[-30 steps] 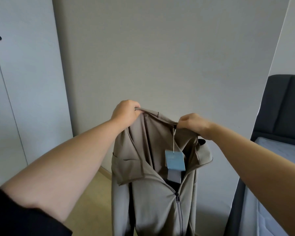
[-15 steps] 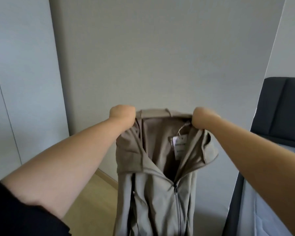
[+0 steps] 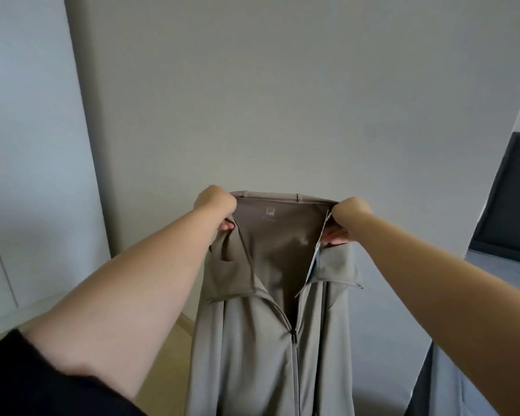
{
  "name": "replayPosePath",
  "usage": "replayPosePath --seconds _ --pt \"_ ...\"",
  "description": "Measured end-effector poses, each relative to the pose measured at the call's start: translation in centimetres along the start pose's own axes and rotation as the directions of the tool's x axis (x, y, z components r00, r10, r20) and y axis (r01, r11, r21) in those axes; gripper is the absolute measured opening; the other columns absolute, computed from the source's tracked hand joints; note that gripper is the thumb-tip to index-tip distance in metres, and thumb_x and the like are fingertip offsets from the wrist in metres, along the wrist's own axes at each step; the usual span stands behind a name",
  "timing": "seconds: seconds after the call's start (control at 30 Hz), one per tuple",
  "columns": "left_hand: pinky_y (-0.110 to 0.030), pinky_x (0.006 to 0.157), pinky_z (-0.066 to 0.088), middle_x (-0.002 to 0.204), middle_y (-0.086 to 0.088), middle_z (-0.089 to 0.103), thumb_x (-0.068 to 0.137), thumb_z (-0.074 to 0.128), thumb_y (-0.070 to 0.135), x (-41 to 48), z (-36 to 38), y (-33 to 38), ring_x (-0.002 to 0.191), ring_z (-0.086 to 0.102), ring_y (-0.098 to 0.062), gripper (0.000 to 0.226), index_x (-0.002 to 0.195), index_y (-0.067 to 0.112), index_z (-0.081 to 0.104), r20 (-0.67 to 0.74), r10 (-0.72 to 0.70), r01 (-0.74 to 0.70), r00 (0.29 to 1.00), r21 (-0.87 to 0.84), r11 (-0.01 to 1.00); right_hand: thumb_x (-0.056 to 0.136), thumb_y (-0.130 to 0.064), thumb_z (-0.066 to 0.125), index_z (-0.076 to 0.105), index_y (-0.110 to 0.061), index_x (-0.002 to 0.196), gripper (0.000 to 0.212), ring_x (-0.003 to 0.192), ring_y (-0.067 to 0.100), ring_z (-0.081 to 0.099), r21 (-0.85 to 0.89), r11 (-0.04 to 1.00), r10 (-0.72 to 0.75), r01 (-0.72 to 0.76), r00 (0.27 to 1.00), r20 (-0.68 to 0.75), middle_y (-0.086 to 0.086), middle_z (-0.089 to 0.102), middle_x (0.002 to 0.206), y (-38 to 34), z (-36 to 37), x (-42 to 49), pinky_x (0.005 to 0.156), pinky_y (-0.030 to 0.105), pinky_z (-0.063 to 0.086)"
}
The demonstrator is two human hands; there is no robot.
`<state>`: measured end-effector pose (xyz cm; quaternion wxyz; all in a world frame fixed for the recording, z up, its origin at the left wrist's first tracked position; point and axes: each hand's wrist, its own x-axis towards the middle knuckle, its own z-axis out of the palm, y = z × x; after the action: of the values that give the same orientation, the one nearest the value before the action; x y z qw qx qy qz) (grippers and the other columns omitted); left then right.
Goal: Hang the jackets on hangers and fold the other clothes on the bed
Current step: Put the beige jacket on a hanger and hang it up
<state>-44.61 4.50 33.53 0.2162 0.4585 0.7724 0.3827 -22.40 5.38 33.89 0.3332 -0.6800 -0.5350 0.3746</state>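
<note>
- Both hands are raised in front of the body. The left hand (image 3: pixel 215 205) is clenched on the left end of the collar (image 3: pixel 282 196) of the jacket (image 3: pixel 252 340), and the right hand (image 3: pixel 347 217) is clenched on the right end.
- The beige-grey jacket is held up in the air, and the collar is stretched straight between the two fists. The rest hangs down freely in front of a plain wall (image 3: pixel 282 100).
- The front is turned to the camera. The zipper is closed up to the slider (image 3: pixel 293 337) and open above it, so the inside of the back is seen.
- A small printed label (image 3: pixel 270 210) is seen under the middle of the collar.
- A paper tag (image 3: pixel 314 262) is seen from its edge, just below the right hand.
- The bed (image 3: pixel 499 274) with a dark headboard (image 3: pixel 511 199) is seen at the right edge, apart from the jacket.
- A pale cupboard door (image 3: pixel 27 145) is seen at the left, and a light floor (image 3: pixel 174 370) below.
</note>
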Motion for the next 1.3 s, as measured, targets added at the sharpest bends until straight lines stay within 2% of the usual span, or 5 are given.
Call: replayPosePath --seconds 0.2,0.37,0.6,0.8,1.3 --pt "-0.018 0.029 0.039 0.074 -0.014 0.067 0.086 0.043 0.000 6.6 1.6 2.0 0.036 0.057 -0.023 0.016 0.086 0.000 0.060 -0.125 0.027 -0.040 0.992 -0.098 0.994 0.086 0.000 0.039 0.057 0.006 0.069 0.025 0.060 0.035 0.067 0.215 0.972 -0.037 0.093 0.967 -0.251 0.023 0.066 0.066 -2.3 1.7 6.2 0.063 0.046 0.059" --pt "-0.044 0.088 0.053 0.131 -0.015 0.051 0.085 0.042 -0.002 7.7 4.2 2.1 0.110 0.057 -0.037 0.046 0.130 0.007 0.045 -0.222 -0.019 -0.050 0.975 -0.298 0.953 0.079 -0.003 0.041 0.060 0.003 0.090 0.023 0.086 0.039 0.064 0.160 0.975 -0.081 0.153 0.920 -0.383 0.024 0.066 0.092 -1.8 1.9 7.5 0.082 0.045 0.054" --pt "-0.039 0.093 0.049 0.128 -0.016 0.053 0.086 0.045 0.003 -0.6 5.0 3.3 0.109 0.057 -0.037 0.042 0.128 0.008 0.046 -0.300 -0.028 -0.100 0.953 -0.402 0.910 0.084 -0.003 0.040 0.053 -0.006 0.099 0.019 0.101 0.036 0.055 0.111 0.933 -0.230 0.341 0.806 -0.545 0.018 0.060 0.108 1.3 -3.3 1.1 0.085 0.039 0.044" --pt "-0.036 0.042 0.046 0.072 -0.019 0.052 0.097 0.035 0.017 -11.9 2.3 10.1 0.055 0.057 -0.031 0.028 0.107 -0.002 0.051 0.145 -0.082 0.159 0.986 -0.666 0.729 0.083 -0.001 0.039 0.046 -0.013 0.098 0.020 0.081 0.024 0.049 0.043 0.875 -0.360 0.482 0.707 -0.608 0.001 0.050 0.086 2.4 -13.7 -7.6 0.062 0.028 0.039" --pt "-0.046 0.107 0.036 0.141 -0.012 0.040 0.095 0.027 0.017 -31.6 2.5 26.3 0.124 0.043 -0.033 0.054 0.145 0.036 0.025 -0.095 0.451 -0.393 0.888 -0.666 0.634 0.089 -0.011 0.036 0.047 -0.002 0.109 0.024 0.099 0.032 0.054 -0.084 0.841 -0.335 0.534 0.394 -0.856 0.016 0.054 0.114 2.4 -33.0 -23.4 0.079 0.035 0.040"
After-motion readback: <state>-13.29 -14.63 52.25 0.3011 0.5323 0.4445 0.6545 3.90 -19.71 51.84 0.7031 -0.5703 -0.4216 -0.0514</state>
